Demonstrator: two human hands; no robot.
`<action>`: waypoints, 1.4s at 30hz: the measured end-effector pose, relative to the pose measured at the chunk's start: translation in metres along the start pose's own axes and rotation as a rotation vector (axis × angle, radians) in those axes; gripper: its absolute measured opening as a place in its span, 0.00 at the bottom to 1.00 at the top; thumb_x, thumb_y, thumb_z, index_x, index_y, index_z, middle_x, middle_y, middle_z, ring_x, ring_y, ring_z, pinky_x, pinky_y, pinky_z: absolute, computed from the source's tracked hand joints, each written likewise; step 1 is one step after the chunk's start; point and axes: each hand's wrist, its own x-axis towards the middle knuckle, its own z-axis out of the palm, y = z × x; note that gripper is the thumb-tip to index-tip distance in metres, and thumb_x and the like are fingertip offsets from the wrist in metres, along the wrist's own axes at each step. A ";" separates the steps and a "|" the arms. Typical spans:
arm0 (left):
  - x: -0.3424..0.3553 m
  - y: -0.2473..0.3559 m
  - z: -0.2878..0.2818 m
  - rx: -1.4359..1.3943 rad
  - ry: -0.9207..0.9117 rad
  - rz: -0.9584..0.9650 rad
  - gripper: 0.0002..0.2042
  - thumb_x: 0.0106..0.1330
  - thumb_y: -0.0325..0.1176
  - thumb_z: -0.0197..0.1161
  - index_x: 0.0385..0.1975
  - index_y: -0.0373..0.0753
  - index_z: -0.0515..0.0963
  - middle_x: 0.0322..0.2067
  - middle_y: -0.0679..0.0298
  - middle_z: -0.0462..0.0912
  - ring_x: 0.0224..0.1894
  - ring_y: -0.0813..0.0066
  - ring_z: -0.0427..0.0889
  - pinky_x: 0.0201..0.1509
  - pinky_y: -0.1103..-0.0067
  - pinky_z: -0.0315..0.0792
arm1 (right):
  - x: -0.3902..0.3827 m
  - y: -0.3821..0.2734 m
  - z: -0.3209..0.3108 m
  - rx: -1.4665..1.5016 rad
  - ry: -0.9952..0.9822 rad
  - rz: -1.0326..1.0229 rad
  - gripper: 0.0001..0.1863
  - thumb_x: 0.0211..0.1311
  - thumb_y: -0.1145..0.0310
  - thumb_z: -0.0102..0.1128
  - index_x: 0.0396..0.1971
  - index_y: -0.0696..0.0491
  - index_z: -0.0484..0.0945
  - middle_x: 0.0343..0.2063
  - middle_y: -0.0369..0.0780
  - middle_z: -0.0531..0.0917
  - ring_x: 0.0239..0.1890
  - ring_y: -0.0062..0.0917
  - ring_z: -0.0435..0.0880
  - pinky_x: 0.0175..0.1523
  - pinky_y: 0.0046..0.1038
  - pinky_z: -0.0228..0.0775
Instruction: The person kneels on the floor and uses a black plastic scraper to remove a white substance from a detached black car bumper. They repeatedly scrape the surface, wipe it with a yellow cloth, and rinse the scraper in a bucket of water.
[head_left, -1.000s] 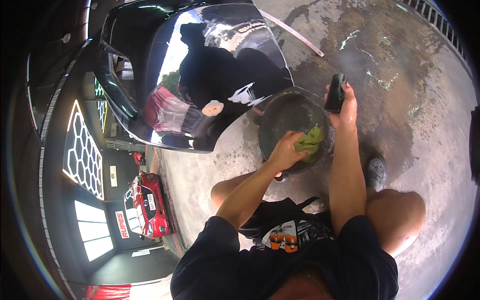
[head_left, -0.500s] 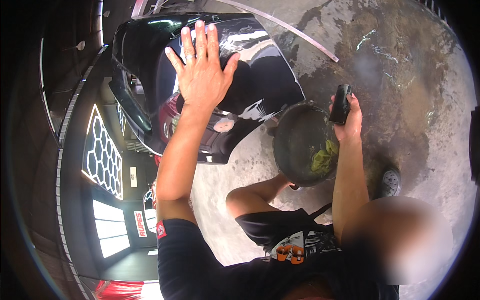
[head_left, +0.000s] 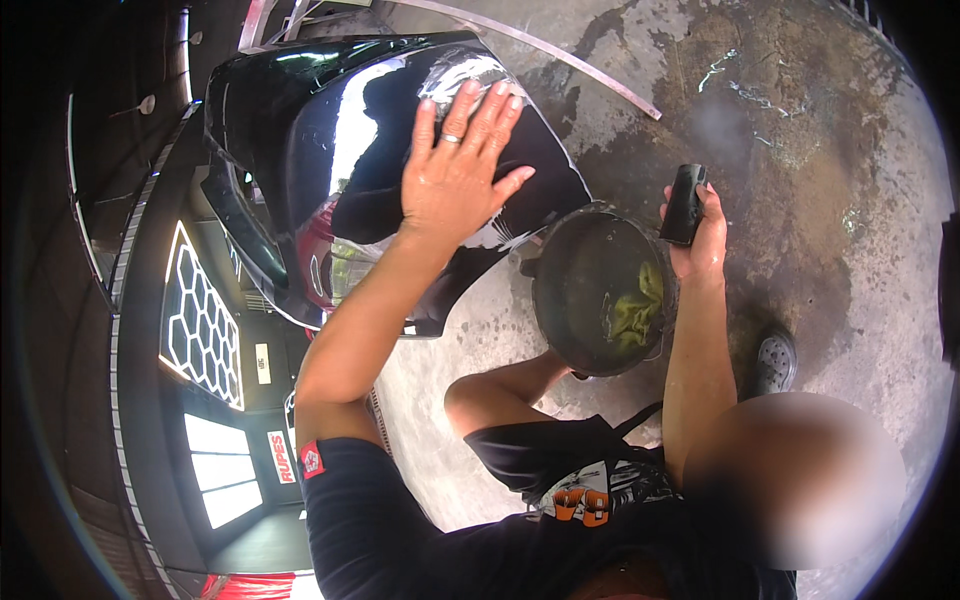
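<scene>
My left hand (head_left: 452, 170) lies flat on a glossy black car body panel (head_left: 370, 200), fingers stretched out and slightly spread, holding nothing. A ring shows on one finger. The panel looks like a bumper, with bright reflections and a whitish smear near the fingertips. At the right, my right hand (head_left: 702, 240) is closed around a small black block (head_left: 683, 204), held upright above the floor. Just left of that hand stands a round black tub (head_left: 562, 285) of water. A yellow-green cloth (head_left: 635, 308) lies inside it.
The concrete floor (head_left: 800, 260) is stained and wet in patches. A long thin metal bar (head_left: 570, 52) curves across beyond the panel. A grey clog (head_left: 775, 362) shows at the right. Honeycomb-patterned lights (head_left: 200, 315) hang on the dark wall at the left.
My left hand has slid right and slightly nearer across the panel. My right hand keeps its grip on the black block, almost unmoved. The view has shifted slightly.
</scene>
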 end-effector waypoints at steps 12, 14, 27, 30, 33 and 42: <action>0.005 -0.031 -0.011 0.085 0.004 -0.206 0.44 0.74 0.70 0.53 0.81 0.44 0.64 0.84 0.62 0.55 0.86 0.54 0.48 0.81 0.37 0.44 | -0.006 -0.001 0.005 0.006 -0.025 0.014 0.27 0.76 0.63 0.57 0.71 0.54 0.69 0.51 0.42 0.84 0.50 0.33 0.89 0.48 0.39 0.83; -0.002 -0.021 -0.007 0.071 0.007 -0.170 0.45 0.74 0.70 0.53 0.80 0.40 0.64 0.84 0.58 0.54 0.86 0.51 0.45 0.80 0.35 0.42 | -0.006 -0.001 0.006 0.007 -0.004 0.014 0.27 0.76 0.63 0.57 0.71 0.54 0.69 0.51 0.42 0.84 0.50 0.33 0.89 0.49 0.39 0.83; -0.033 0.044 0.007 -0.100 -0.122 0.083 0.44 0.71 0.70 0.56 0.80 0.47 0.66 0.82 0.65 0.61 0.85 0.57 0.50 0.80 0.34 0.42 | -0.008 0.002 0.004 -0.031 -0.018 0.001 0.27 0.76 0.62 0.59 0.70 0.55 0.70 0.51 0.42 0.84 0.50 0.33 0.88 0.50 0.39 0.83; -0.028 0.037 0.007 -0.126 -0.044 0.059 0.40 0.71 0.68 0.58 0.79 0.53 0.67 0.81 0.72 0.63 0.85 0.63 0.53 0.82 0.39 0.45 | -0.008 0.003 0.003 -0.047 -0.023 -0.015 0.27 0.75 0.62 0.59 0.70 0.55 0.69 0.50 0.43 0.84 0.50 0.34 0.88 0.50 0.39 0.83; -0.009 0.017 0.005 -0.122 0.014 0.005 0.36 0.72 0.65 0.59 0.77 0.55 0.71 0.80 0.74 0.65 0.83 0.64 0.57 0.83 0.44 0.49 | -0.006 0.005 0.001 -0.060 -0.012 -0.025 0.28 0.75 0.62 0.59 0.71 0.56 0.69 0.50 0.43 0.84 0.49 0.34 0.88 0.49 0.39 0.83; 0.022 0.013 -0.007 0.055 -0.068 -0.179 0.43 0.64 0.58 0.69 0.80 0.52 0.66 0.81 0.57 0.61 0.84 0.48 0.52 0.82 0.41 0.50 | -0.003 0.003 -0.003 -0.044 -0.070 -0.019 0.27 0.74 0.63 0.59 0.68 0.56 0.69 0.47 0.45 0.85 0.48 0.35 0.88 0.47 0.39 0.83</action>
